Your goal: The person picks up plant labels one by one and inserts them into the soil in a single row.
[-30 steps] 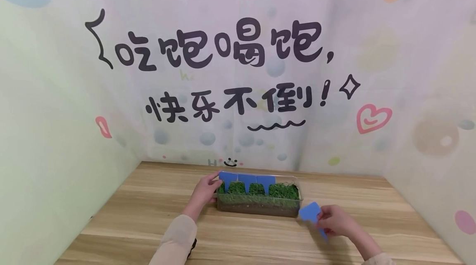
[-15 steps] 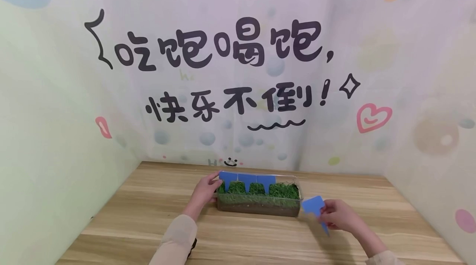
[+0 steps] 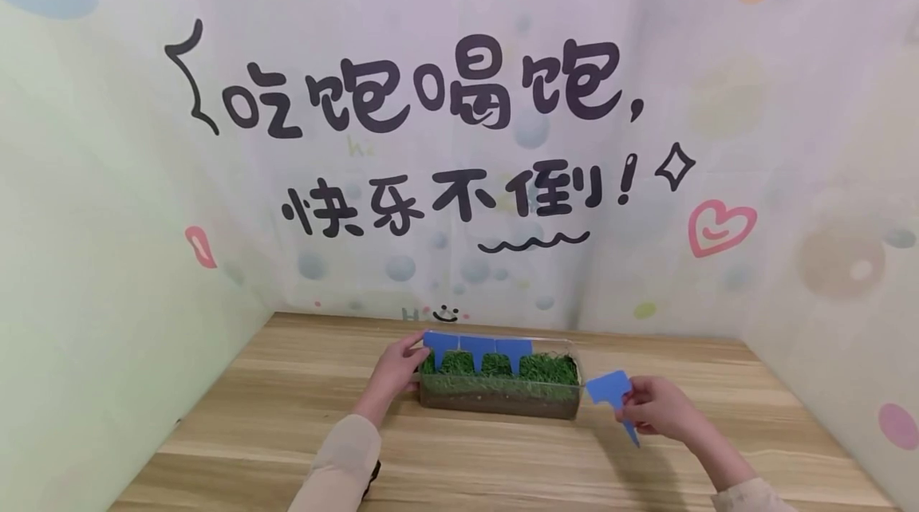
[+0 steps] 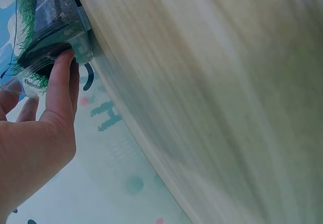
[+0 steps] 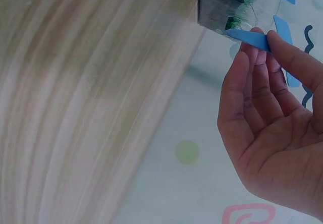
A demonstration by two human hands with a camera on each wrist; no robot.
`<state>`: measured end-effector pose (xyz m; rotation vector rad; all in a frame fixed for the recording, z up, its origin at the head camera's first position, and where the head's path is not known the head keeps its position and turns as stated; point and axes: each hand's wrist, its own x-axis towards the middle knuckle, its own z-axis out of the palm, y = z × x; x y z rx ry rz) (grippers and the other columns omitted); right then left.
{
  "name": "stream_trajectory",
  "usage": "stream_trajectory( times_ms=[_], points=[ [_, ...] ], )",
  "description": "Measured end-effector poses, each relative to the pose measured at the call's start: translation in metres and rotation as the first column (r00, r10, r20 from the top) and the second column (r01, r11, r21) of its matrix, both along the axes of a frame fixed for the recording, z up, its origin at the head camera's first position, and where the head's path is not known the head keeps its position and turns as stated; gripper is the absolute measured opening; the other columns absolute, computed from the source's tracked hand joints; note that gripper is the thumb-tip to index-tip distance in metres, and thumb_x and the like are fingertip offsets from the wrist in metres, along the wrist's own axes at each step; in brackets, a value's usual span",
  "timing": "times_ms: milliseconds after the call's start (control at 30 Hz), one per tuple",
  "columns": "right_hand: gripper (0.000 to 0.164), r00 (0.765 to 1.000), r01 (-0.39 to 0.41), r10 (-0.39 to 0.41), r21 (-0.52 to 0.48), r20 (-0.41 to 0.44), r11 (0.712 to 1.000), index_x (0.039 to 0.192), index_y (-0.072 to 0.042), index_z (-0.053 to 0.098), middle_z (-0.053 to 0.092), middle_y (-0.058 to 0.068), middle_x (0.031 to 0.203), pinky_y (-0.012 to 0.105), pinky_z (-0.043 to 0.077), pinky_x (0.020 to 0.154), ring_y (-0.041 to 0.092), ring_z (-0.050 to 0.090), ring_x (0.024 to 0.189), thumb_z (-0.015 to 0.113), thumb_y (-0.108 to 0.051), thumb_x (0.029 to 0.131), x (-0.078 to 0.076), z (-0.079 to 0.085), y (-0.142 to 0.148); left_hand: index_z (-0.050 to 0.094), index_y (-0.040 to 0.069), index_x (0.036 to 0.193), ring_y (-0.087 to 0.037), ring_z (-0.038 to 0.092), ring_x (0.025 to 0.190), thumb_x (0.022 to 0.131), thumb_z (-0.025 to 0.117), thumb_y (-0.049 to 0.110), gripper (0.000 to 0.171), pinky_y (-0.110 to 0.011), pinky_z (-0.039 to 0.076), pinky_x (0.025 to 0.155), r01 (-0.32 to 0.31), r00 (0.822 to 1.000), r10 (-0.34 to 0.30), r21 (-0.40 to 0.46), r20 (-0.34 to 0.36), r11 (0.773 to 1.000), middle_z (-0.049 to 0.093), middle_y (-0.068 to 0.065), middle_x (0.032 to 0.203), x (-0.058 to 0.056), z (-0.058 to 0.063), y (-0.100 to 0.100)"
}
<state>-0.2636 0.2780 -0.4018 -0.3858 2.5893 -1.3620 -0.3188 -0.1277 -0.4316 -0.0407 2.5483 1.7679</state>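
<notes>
A clear plastic planter box [image 3: 495, 403] of dark soil and green grass [image 3: 549, 371] sits on the table in the head view. Three blue T-shaped plant labels [image 3: 477, 346] stand side by side along its back, from the left end to past the middle. My left hand [image 3: 393, 368] grips the box's left end; the left wrist view has fingers against the end wall [image 4: 81, 45]. To the right of the box, my right hand [image 3: 662, 408] pinches another blue plant label [image 3: 609, 387] by its stem, pointed end down. The right wrist view shows this label's stem [image 5: 252, 39] between thumb and fingers.
The wood-grain table [image 3: 287, 400] runs back to a printed cloth backdrop [image 3: 445, 281] close behind the box. Similar cloth walls rise at left and right. A small dark item [image 3: 372, 478] lies by the left sleeve.
My right hand has risen slightly and shifted a little right with the plant label, whose broad head has turned more into view. The left hand and the box stay put.
</notes>
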Motion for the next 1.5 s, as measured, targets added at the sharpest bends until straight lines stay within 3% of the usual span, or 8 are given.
stream_trajectory(
  times_ms=[333, 700, 1100, 1500],
  points=[
    [0.016, 1.000, 0.012, -0.011, 0.016, -0.023, 1.000, 0.097, 0.012, 0.055, 0.068, 0.002, 0.080, 0.026, 0.053, 0.060, 0.008, 0.059, 0.069, 0.064, -0.002, 0.093, -0.004, 0.012, -0.005, 0.043, 0.016, 0.152, -0.039, 0.057, 0.126, 0.106, 0.050, 0.020, 0.047, -0.033, 0.057, 0.065, 0.001, 1.000, -0.001, -0.013, -0.004, 1.000, 0.051, -0.025, 0.146, 0.001, 0.002, 0.000],
    [0.020, 0.992, 0.111, -0.108, 0.050, -0.068, 0.993, 0.104, 0.012, 0.059, 0.071, 0.006, 0.084, 0.028, 0.056, 0.064, 0.013, 0.062, 0.073, 0.066, -0.004, 0.093, -0.006, 0.027, -0.012, 0.042, 0.015, 0.153, -0.043, 0.052, 0.132, 0.106, 0.049, 0.019, 0.047, -0.040, 0.061, 0.072, -0.003, 1.000, 0.003, -0.009, -0.007, 1.000, 0.051, -0.025, 0.147, -0.001, 0.001, 0.000],
    [0.030, 0.985, 0.126, -0.123, 0.013, -0.122, 0.992, 0.112, 0.017, 0.060, 0.074, 0.018, 0.095, 0.030, 0.061, 0.070, 0.014, 0.069, 0.080, 0.066, -0.006, 0.094, -0.011, 0.035, -0.020, 0.043, 0.015, 0.152, -0.042, 0.053, 0.131, 0.106, 0.049, 0.017, 0.047, -0.042, 0.061, 0.075, -0.004, 1.000, 0.004, -0.006, -0.009, 1.000, 0.051, -0.025, 0.146, 0.000, 0.000, 0.000],
    [0.031, 0.972, 0.175, -0.178, -0.032, -0.156, 0.984, 0.112, 0.018, 0.058, 0.072, 0.013, 0.089, 0.027, 0.060, 0.070, 0.011, 0.067, 0.078, 0.068, -0.004, 0.092, -0.022, 0.047, -0.035, 0.043, 0.014, 0.152, -0.043, 0.052, 0.132, 0.106, 0.049, 0.017, 0.047, -0.042, 0.061, 0.074, -0.006, 1.000, 0.006, -0.011, -0.011, 1.000, 0.051, -0.025, 0.146, -0.001, 0.000, 0.000]
  ],
)
